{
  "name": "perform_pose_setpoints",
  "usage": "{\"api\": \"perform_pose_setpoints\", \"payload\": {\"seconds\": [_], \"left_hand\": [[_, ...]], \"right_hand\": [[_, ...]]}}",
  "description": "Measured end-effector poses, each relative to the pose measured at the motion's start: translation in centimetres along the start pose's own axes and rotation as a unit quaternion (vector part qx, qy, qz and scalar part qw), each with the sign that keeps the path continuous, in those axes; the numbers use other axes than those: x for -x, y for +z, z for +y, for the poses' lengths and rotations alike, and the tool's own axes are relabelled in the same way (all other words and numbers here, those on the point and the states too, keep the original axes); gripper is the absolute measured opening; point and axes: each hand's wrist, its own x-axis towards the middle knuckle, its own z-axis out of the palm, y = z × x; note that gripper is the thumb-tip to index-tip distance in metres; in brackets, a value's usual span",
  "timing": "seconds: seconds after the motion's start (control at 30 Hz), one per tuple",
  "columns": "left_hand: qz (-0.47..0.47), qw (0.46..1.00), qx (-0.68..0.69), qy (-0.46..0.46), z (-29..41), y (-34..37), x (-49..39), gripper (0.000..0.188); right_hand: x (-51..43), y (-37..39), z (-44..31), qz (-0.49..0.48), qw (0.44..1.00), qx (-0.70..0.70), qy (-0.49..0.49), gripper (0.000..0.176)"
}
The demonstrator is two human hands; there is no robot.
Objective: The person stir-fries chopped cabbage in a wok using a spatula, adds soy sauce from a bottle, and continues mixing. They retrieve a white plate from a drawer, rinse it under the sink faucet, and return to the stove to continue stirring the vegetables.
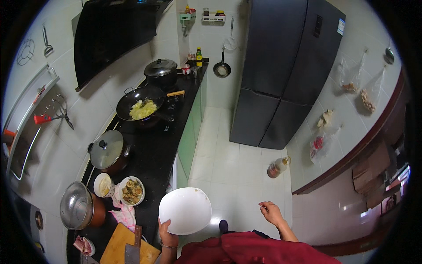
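My left hand (pixel 167 233) grips the near rim of a white plate (pixel 185 211), thumb on its upper face. Nothing lies on the plate, which has a small gold pattern at its far edge. Over the floor to the right, my right hand (pixel 272 213) holds nothing, its fingers loosely bent and apart. Beyond the plate, a black wok (pixel 123 107) on the hob contains chopped yellow-green vegetable (pixel 143 109). A wooden-handled utensil (pixel 175 93) leans across the wok's rim. Left of the plate stands a bowl of cooked food (pixel 132 191).
A cleaver (pixel 132 252) rests on a wooden cutting board (pixel 113 242). Lidded pots (pixel 161 71) and a glass-lidded pot (pixel 107 150) stand along the black counter (pixel 150 142). A dark refrigerator (pixel 273 66) rises ahead. One jug (pixel 277 168) is on the floor at right.
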Motion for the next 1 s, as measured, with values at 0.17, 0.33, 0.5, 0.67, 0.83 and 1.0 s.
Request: {"api": "perform_pose_setpoints", "payload": {"seconds": [0.17, 0.33, 0.5, 0.67, 0.83, 1.0], "left_hand": [[0.019, 0.998, 0.045, 0.029, -1.7, 4.3, -3.2, 0.054], [0.108, 0.993, 0.028, 0.050, -1.7, 5.0, -7.0, 0.051], [0.161, 0.984, 0.042, 0.065, -1.8, 4.3, -12.1, 0.056], [0.192, 0.974, 0.019, 0.118, -2.3, 3.3, -20.5, 0.049], [0.304, 0.946, 0.018, 0.115, -2.0, 3.2, -26.8, 0.042], [0.275, 0.954, 0.036, 0.116, -0.6, 3.3, -28.7, 0.046]], "right_hand": [[-5.3, -2.6, 2.7, -0.011, 0.998, 0.013, -0.052, 0.022], [-11.7, -0.8, 0.8, -0.072, 0.994, -0.031, -0.071, 0.024], [-19.3, 0.7, -2.4, -0.148, 0.973, -0.018, -0.175, 0.025], [-28.1, 0.1, -4.9, -0.132, 0.977, 0.007, -0.169, 0.025], [-35.4, -0.5, -8.0, -0.153, 0.975, 0.002, -0.161, 0.025], [-42.0, -0.2, -12.1, -0.165, 0.967, 0.008, -0.193, 0.024]]}}
